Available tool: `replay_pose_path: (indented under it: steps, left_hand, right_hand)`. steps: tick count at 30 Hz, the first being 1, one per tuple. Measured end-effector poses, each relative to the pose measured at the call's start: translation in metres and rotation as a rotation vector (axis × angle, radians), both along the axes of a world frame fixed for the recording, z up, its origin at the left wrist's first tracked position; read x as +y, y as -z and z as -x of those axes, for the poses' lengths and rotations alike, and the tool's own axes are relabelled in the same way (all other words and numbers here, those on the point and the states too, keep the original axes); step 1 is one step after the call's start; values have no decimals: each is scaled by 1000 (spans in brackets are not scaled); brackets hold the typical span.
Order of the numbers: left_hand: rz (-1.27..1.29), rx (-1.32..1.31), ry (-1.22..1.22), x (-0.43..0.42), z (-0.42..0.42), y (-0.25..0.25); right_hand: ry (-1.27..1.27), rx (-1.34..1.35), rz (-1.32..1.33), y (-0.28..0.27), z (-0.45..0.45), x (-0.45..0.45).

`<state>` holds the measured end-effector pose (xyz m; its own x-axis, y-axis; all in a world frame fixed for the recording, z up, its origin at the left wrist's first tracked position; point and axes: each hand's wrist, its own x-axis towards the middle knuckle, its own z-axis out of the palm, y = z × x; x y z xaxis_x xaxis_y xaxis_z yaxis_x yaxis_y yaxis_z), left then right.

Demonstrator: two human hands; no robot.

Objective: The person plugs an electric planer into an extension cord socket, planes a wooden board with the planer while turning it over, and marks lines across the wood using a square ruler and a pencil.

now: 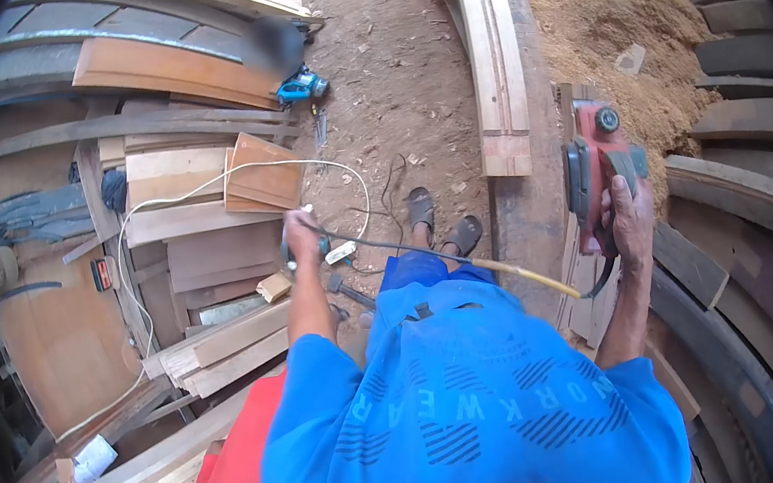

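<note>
My right hand (629, 212) is wrapped round the rear handle of a red electric planer (592, 173), near the long wooden bench's edge. A black cable (406, 245) with a yellow section (531, 280) runs from the planer across my front to my left hand (302, 237). My left fingers are closed on this cable. Beneath or beside that hand is a teal object, mostly hidden, that I cannot make out. Close by lies a white power strip (341, 253).
Long pale beams (493, 55) lie on the bench (523, 215). Sawdust (600, 12) is heaped at right, beside stacked boards (757, 119). Planks and panels (263, 175) fill the left, with a blue power tool (302, 86). A person in a red shirt (240, 462) is at lower left.
</note>
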<state>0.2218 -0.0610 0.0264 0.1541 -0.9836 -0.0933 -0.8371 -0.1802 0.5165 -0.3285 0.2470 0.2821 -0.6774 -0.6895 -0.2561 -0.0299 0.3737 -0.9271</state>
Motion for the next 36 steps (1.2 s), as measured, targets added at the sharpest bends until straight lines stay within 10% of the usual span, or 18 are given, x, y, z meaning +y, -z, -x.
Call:
replay_pose_path:
  steps: [3, 8, 13, 17, 23, 31, 36]
  left_hand:
    - [257, 429, -260, -95, 10, -74]
    - [466, 1330, 21, -179, 112, -341]
    - [1220, 899, 935, -92, 131, -529]
    - [1131, 529, 625, -71, 106, -410]
    - [-607, -384, 696, 96, -34, -18]
    - [-1008, -16, 336, 307, -118, -9]
    - [-588, -341, 511, 74, -106, -23]
  right_hand:
    - [11, 14, -105, 10, -16, 8]
    - [112, -255, -29, 34, -45, 7]
    - [24, -257, -35, 32, -63, -5]
    - [-17, -259, -19, 26, -66, -13]
    - [-48, -241, 29, 21, -67, -24]
    - [-50, -187, -42, 25, -56, -21]
    - [-94, -190, 1, 12, -55, -29]
